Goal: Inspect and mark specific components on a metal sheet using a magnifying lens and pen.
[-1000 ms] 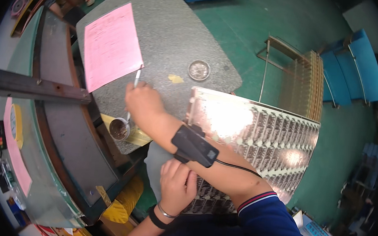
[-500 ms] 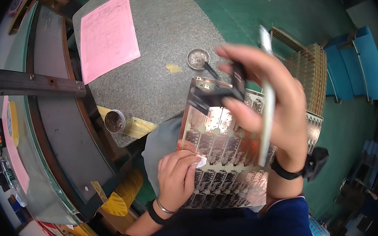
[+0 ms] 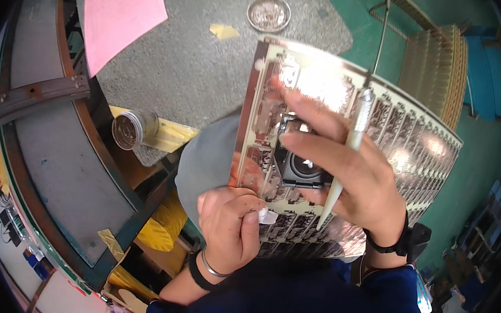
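A large copper-coloured circuit board panel (image 3: 404,131) with rows of repeated patterns is tilted across my lap. My left hand (image 3: 230,223) is closed at its near left edge, with a crumpled white wipe (image 3: 268,216) between thumb and fingers. Over the panel's middle, my right hand (image 3: 360,166) holds a black folding magnifier (image 3: 306,168) against or just above the patterns; I cannot tell which. The same hand carries a pen-like tool (image 3: 358,121) between its fingers, with a pale handle, a silver collar and a thin dark tip pointing away from me.
A grey speckled table (image 3: 199,62) lies ahead, bearing a pink sheet (image 3: 122,20), a round metal dish (image 3: 269,15) and a yellow tape scrap (image 3: 224,31). An open tin (image 3: 127,131) is at its near left corner. Framed screens (image 3: 70,170) stand left, a rack of panels (image 3: 436,71) right.
My right hand has come down and left, bringing the magnifier onto or close over the panel. The panel sits higher in view, more of its right side showing. My left hand keeps the wipe.
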Motion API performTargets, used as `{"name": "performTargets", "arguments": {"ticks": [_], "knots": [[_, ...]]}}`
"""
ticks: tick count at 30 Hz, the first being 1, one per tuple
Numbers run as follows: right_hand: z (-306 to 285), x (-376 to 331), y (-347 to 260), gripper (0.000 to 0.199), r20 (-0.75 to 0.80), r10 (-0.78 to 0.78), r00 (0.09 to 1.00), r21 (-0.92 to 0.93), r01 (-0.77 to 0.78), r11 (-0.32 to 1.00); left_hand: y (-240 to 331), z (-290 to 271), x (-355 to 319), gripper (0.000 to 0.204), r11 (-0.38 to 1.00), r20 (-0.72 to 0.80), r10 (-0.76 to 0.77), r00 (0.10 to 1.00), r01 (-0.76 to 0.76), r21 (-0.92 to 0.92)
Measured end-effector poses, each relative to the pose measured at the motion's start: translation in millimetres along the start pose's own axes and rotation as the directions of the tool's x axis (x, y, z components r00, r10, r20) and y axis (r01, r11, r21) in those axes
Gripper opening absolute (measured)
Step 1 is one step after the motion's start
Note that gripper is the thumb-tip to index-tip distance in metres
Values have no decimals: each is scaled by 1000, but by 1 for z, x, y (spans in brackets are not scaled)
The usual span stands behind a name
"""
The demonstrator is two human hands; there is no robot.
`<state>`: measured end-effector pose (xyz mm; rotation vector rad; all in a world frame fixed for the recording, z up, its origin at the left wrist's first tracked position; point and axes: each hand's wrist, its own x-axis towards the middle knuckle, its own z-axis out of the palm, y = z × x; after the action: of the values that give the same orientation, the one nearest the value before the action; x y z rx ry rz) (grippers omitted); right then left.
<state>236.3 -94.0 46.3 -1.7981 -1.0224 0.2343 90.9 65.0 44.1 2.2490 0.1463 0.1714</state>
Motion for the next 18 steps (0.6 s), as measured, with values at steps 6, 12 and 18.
{"name": "performTargets", "arguments": {"ticks": [6,12,18], "knots": [[5,-31,26,79,-187,37,982,254,11,967,-4,3,1,10,1000,-1,8,1000,-8,17],[10,-47,16,73,-204,99,974,70,-86,994,-2,2,-1,12,1000,19,-6,1000,6,22],[18,-42,13,72,-182,120,976,131,-97,987,-4,3,-1,13,1000,0,21,1000,-21,16]]}}
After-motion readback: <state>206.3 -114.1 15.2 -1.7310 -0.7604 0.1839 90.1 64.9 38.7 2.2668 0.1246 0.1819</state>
